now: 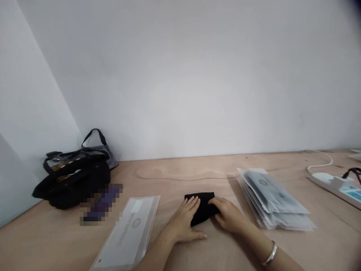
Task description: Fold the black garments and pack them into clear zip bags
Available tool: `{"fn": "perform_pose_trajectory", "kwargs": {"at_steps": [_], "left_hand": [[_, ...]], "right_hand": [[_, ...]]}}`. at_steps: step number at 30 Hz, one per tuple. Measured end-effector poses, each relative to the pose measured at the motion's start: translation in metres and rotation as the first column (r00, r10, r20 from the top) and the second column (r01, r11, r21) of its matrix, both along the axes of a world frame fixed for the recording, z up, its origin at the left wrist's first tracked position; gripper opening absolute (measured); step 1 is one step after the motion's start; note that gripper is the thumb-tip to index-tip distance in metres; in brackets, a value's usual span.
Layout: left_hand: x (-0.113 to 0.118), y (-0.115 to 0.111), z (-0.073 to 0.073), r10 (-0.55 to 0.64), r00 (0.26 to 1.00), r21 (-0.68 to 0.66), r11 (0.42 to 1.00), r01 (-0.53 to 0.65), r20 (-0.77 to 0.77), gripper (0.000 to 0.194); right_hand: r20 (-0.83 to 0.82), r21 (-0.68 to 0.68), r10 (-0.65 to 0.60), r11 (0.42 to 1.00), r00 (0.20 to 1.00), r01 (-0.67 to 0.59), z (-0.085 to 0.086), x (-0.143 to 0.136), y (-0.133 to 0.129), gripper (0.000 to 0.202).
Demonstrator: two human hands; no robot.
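A small piece of black folded fabric [204, 206] lies on the wooden table in front of me. My left hand [186, 223] rests flat on its left side, fingers stretched out and the thumb spread apart over the bare wood. At the fabric's right edge, my right hand [228, 213] has its fingers curled in and pinches the cloth. A silver bangle circles my right wrist. To the left of my hands is a frosted plastic pouch [128, 229] with printed lettering. On the right, several similar pouches [275, 195] with dark contents are stacked.
A black bag [76, 184] stands at the left, with a striped bag [112, 156] behind it. A pixelated patch [103, 205] hides something beside them. At the right edge lies a white power strip [324, 180] with a plugged-in adapter and cables. A white wall [197, 75] closes off the back.
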State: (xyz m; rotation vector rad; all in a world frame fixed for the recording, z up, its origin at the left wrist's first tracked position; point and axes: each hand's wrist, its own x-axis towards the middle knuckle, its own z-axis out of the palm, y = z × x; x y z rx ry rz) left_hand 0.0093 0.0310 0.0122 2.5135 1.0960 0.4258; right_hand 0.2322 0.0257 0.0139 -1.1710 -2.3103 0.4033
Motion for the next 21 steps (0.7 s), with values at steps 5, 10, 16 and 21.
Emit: {"fn": "perform_pose_trajectory", "kwargs": {"at_steps": [5, 10, 16, 21], "left_hand": [[-0.004, -0.006, 0.019, 0.057, 0.918, -0.104, 0.994, -0.018, 0.393, 0.07], [0.007, 0.004, 0.008, 0.333, 0.68, -0.344, 0.931, -0.125, 0.654, 0.05], [0.015, 0.008, -0.004, 0.445, 0.77, -0.026, 0.872, -0.489, 0.457, 0.042], [0.015, -0.003, 0.001, 0.258, 0.948, 0.28, 0.911, -0.303, 0.187, 0.037]], "right_hand": [[-0.356, -0.039, -0.085, 0.996, 0.93, 0.077, 0.004, 0.004, 0.004, 0.037], [-0.489, -0.196, -0.236, 0.968, 0.839, 0.158, -0.007, 0.0, 0.013, 0.032], [-0.078, 0.003, -0.45, 0.892, 0.89, 0.452, -0.02, -0.001, 0.014, 0.03], [0.059, 0.244, -0.215, 0.95, 0.975, 0.195, -0.005, 0.002, 0.004, 0.044]]}}
